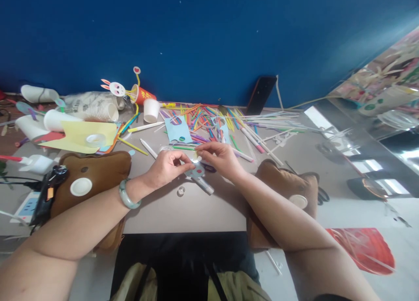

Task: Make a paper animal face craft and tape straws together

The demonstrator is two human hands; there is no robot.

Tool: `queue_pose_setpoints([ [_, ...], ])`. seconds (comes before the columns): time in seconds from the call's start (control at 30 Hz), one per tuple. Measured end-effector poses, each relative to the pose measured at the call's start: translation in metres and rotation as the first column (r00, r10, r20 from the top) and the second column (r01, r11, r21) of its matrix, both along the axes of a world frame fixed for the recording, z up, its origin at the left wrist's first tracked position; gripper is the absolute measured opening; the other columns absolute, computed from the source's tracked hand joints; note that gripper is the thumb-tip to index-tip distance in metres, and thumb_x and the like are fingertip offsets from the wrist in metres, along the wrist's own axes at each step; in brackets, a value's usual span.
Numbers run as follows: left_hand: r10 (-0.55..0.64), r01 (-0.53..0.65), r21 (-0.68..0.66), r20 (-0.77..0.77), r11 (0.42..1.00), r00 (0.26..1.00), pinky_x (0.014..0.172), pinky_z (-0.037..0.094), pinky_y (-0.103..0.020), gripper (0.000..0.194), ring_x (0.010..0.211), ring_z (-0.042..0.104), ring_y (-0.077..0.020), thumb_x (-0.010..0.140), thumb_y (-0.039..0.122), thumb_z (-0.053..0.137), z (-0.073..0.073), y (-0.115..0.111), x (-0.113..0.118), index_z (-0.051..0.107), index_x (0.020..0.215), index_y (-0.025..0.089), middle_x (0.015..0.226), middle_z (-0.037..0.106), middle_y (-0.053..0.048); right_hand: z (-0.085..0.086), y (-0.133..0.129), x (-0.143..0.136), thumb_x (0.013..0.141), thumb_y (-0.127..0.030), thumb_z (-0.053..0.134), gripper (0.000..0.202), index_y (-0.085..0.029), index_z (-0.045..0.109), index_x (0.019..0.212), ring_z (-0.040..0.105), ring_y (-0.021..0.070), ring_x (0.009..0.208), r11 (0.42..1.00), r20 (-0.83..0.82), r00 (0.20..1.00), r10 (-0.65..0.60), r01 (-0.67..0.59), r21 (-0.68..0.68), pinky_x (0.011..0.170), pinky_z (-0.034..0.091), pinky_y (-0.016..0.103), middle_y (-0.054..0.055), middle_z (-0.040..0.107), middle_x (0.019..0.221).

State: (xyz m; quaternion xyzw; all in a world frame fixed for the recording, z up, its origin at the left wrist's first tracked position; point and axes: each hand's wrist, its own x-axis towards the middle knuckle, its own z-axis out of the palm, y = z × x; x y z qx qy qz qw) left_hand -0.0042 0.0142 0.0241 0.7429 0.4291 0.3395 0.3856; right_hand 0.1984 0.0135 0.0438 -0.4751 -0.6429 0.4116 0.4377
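Note:
My left hand, with a pale bracelet on its wrist, pinches the left edge of a small light-blue paper cutout that bears a red spot. Thumb and fingers of my right hand are pressed together at the top of the same cutout. Something small and yellowish shows by those fingertips, too small to name. Just below the cutout lies a clear cylindrical piece, partly covered by it. A small clear ring rests on the table below my left hand.
Coloured pipe cleaners and markers are heaped at the back, with cut blue paper. Left stand paper cups, a rabbit figure and yellow paper. Brown cushions lie under both forearms. A phone leans on the wall.

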Motion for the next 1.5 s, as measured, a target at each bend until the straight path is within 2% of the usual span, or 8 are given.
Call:
queue_pose_setpoints([
  [0.13, 0.005, -0.006, -0.024, -0.013, 1.000, 1.000, 0.046, 0.039, -0.021, 0.028, 0.051, 0.056, -0.0109, 0.077, 0.043, 0.074, 0.002, 0.000, 0.000, 0.073, 0.076, 0.014, 0.064, 0.069, -0.003, 0.002, -0.002, -0.001, 0.076, -0.021, 0.070, 0.013, -0.018, 0.072, 0.088, 0.061, 0.0136, 0.069, 1.000, 0.018, 1.000, -0.005, 0.004, 0.021, 0.068, 0.047, 0.028, 0.002, 0.072, 0.079],
  [0.37, -0.017, 0.018, -0.079, 0.024, 0.997, 1.000, 0.052, 0.046, -0.021, 0.028, 0.063, 0.064, -0.0143, 0.076, 0.042, 0.075, 0.006, -0.001, 0.000, 0.073, 0.076, 0.014, 0.075, 0.073, -0.007, -0.001, -0.001, 0.000, 0.077, -0.030, 0.071, 0.014, -0.018, 0.067, 0.081, 0.058, 0.0125, 0.067, 0.997, -0.169, 0.986, -0.002, -0.010, -0.074, 0.065, 0.047, 0.027, 0.002, 0.068, 0.076],
  [0.57, -0.076, 0.110, -0.155, 0.212, 0.982, 0.974, 0.061, 0.052, -0.024, 0.023, 0.078, 0.068, -0.0174, 0.071, 0.036, 0.080, 0.010, 0.001, 0.003, 0.070, 0.068, 0.015, 0.097, 0.074, -0.010, -0.003, 0.003, 0.007, 0.078, -0.034, 0.072, 0.015, -0.021, 0.065, 0.081, 0.054, 0.0113, 0.066, 0.994, -0.236, 0.971, 0.048, -0.069, -0.084, 0.066, 0.047, 0.027, 0.000, 0.065, 0.077],
  [0.73, -0.157, 0.240, -0.287, 0.281, 0.928, 0.947, 0.059, 0.052, -0.023, 0.023, 0.084, 0.069, -0.0183, 0.071, 0.034, 0.080, 0.019, 0.001, 0.000, 0.070, 0.065, 0.015, 0.120, 0.069, -0.012, -0.004, 0.007, 0.010, 0.077, -0.033, 0.070, 0.013, -0.022, 0.064, 0.076, 0.057, 0.0156, 0.079, 0.981, -0.255, 0.951, 0.175, -0.191, -0.040, 0.075, 0.049, 0.030, 0.001, 0.062, 0.082],
  [0.97, -0.262, 0.389, -0.368, 0.349, 0.845, 0.900, 0.047, 0.046, -0.021, 0.024, 0.056, 0.058, -0.0094, 0.069, 0.035, 0.082, 0.017, 0.000, -0.002, 0.071, 0.070, 0.014, 0.093, 0.074, -0.009, -0.001, 0.004, 0.004, 0.076, -0.037, 0.075, 0.019, -0.021, 0.064, 0.075, 0.056, 0.0144, 0.075, 0.907, -0.372, 0.857, 0.356, -0.413, -0.082, 0.065, 0.049, 0.028, 0.002, 0.057, 0.084],
  [1.2, -0.217, 0.304, -0.289, 0.298, 0.908, 0.930, 0.054, 0.049, -0.023, 0.026, 0.065, 0.063, -0.0148, 0.069, 0.036, 0.082, 0.013, 0.001, -0.002, 0.071, 0.071, 0.014, 0.073, 0.070, -0.006, -0.001, 0.002, 0.002, 0.077, -0.036, 0.075, 0.018, -0.020, 0.068, 0.080, 0.060, 0.0148, 0.079, 0.908, -0.315, 0.881, 0.352, -0.403, -0.114, 0.074, 0.051, 0.030, 0.002, 0.064, 0.084],
  [1.37, -0.186, 0.248, -0.196, 0.287, 0.949, 0.940, 0.059, 0.049, -0.024, 0.024, 0.066, 0.062, -0.0142, 0.073, 0.035, 0.080, 0.015, 0.000, 0.000, 0.070, 0.069, 0.014, 0.070, 0.068, -0.005, -0.008, 0.003, 0.004, 0.077, -0.028, 0.069, 0.026, -0.020, 0.068, 0.102, 0.064, 0.0142, 0.074, 0.908, -0.361, 0.899, 0.249, -0.346, -0.235, 0.073, 0.052, 0.028, 0.001, 0.071, 0.085],
  [1.5, -0.106, 0.141, -0.138, 0.233, 0.980, 0.967, 0.059, 0.048, -0.024, 0.024, 0.068, 0.062, -0.0146, 0.073, 0.036, 0.079, 0.013, 0.000, 0.001, 0.070, 0.071, 0.014, 0.072, 0.069, -0.005, -0.005, 0.002, 0.004, 0.074, -0.030, 0.073, 0.022, -0.018, 0.068, 0.092, 0.064, 0.0139, 0.072, 0.900, -0.380, 0.889, 0.257, -0.363, -0.241, 0.068, 0.050, 0.026, 0.002, 0.071, 0.083],
])
